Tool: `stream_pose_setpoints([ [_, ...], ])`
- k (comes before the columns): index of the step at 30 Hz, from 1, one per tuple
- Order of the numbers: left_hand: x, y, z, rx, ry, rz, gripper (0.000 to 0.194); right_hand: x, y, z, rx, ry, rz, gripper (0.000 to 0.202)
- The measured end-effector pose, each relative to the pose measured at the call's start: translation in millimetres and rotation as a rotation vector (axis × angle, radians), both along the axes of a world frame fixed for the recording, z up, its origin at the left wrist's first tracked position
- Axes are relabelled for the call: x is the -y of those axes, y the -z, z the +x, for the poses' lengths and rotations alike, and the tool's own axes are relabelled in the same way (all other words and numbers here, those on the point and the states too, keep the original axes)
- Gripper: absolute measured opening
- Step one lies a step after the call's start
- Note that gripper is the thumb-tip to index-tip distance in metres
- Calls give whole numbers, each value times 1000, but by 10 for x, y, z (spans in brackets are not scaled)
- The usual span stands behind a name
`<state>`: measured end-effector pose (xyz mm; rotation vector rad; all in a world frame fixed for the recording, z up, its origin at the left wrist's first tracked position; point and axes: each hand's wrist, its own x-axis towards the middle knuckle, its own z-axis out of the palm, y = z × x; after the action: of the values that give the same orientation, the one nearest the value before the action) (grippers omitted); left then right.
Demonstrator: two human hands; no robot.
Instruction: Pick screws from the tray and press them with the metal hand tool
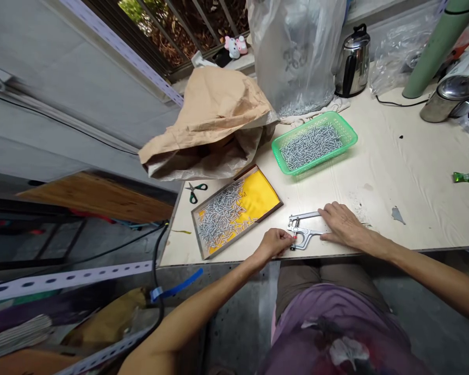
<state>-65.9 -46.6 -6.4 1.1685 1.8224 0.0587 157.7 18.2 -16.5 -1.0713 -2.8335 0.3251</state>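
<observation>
Silver hand press pliers (305, 238) with a spring and a C-shaped jaw lie at the table's front edge. My right hand (341, 224) is wrapped around the ends of their two spread handles. At the jaw, the fingers of my left hand (275, 242) are pinched together beside a small red part; whatever is between them is too small to make out. Just left of that hand is a shallow tray (234, 240) with a yellow bottom, holding many small silver metal pins (219, 219). A green plastic basket (316, 167) of similar small metal pieces (312, 146) stands farther back.
Green-handled scissors (194, 194) lie left of the tray. Behind are a crumpled brown paper bag (219, 104), a large clear plastic bag (297, 57) and a steel kettle (354, 62). A steel cup (447, 99) and green-wrapped sweets (464, 177) are at the right.
</observation>
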Motion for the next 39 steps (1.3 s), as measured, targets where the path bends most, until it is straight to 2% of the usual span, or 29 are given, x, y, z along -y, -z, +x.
stream_pose_setpoints([
  [3,48,-36,95,-216,257,393,17,43,10,-1,-10,10,-22,44],
  [6,-5,34,229,-215,556,665,34,78,6,-11,-15,21,-14,47],
  [8,-92,109,297,-164,714,748,48,101,-4,1,-20,14,-18,53],
  [11,-217,178,341,-143,830,728,57,128,-31,59,-3,25,-29,66],
  [13,-265,178,358,-164,856,687,61,139,-56,101,17,43,-33,66],
  [15,-291,155,389,-168,872,677,61,146,-84,123,34,47,-39,58],
  [20,-380,106,496,-109,890,673,33,142,-123,101,34,67,-46,26],
  [25,-540,126,518,-80,887,628,12,67,-57,83,44,67,-50,3],
  [31,-658,140,541,-86,902,614,18,7,32,53,55,32,-10,18],
  [35,-531,176,551,-128,840,688,15,17,-11,94,36,84,34,6],
  [39,-261,297,553,-127,726,854,18,-75,-74,215,-16,67,-15,41],
])
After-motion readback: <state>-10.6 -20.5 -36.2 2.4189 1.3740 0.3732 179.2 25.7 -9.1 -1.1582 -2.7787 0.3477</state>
